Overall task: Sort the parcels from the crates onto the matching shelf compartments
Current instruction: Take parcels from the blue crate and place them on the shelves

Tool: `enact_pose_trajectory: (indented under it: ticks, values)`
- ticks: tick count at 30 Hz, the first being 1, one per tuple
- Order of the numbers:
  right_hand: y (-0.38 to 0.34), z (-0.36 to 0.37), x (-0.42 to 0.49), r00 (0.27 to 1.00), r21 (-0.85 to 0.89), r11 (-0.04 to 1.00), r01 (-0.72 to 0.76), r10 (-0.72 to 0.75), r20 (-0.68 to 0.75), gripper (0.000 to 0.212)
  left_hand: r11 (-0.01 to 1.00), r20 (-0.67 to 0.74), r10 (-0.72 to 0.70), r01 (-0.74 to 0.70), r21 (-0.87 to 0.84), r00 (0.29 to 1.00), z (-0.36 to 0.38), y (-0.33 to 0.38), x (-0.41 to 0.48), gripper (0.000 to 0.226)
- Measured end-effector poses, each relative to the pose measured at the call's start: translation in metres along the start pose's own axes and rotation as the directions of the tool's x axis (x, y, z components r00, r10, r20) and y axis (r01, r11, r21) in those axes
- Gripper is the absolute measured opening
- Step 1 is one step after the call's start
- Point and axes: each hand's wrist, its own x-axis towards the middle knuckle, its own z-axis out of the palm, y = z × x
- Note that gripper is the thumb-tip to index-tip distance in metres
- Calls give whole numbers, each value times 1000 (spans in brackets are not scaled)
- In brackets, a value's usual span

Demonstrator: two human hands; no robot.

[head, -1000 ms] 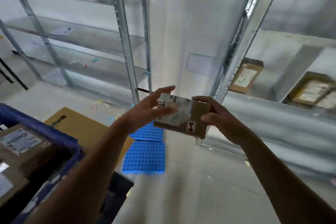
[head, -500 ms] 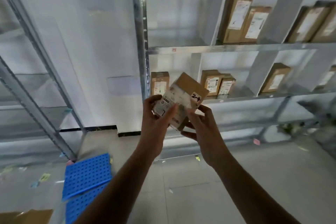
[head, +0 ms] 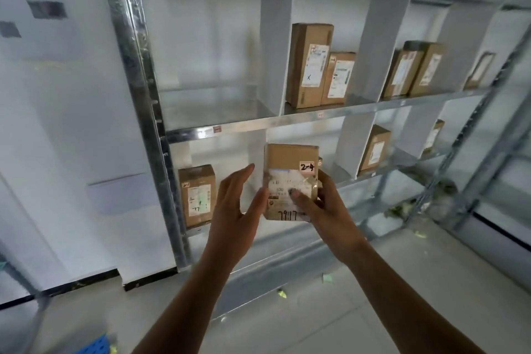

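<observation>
**Parcel marked "2-4" held before the shelving**

On the grey metal shelving unit (head: 138, 95), one brown cardboard box (head: 196, 195) stands at the lower shelf's left end. The left hand (head: 232, 210), fingers straight, hovers just beside the small brown cardboard parcel (head: 290, 164). The right hand (head: 324, 210) grips the parcel label-forward, probably for matching. Eight shelved boxes show.

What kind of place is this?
Probably a warehouse sorting room: metal shelving split by dividers into compartments, labelled boxes standing in them, and a right hand holding a parcel marked 2-4.
</observation>
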Motion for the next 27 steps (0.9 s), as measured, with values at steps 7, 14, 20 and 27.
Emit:
enact_pose_trajectory:
  ticks: [7,14,20,27]
  values:
    - [30,-48,32,990,-21,1000,-19,16,-143,63,943,109,95,-125,310,989,38,-30,43,68]
    - [50,-119,47,975,-23,1000,17,-22,-221,63,896,243,136,-224,383,961,112,-27,66,62]
    - [82,-214,44,968,-10,1000,7,-9,-253,58,891,289,112,-225,395,951,206,-2,69,63]
    - [124,-351,23,953,-21,997,-76,67,-295,71,881,429,71,-258,397,901,347,18,46,64]
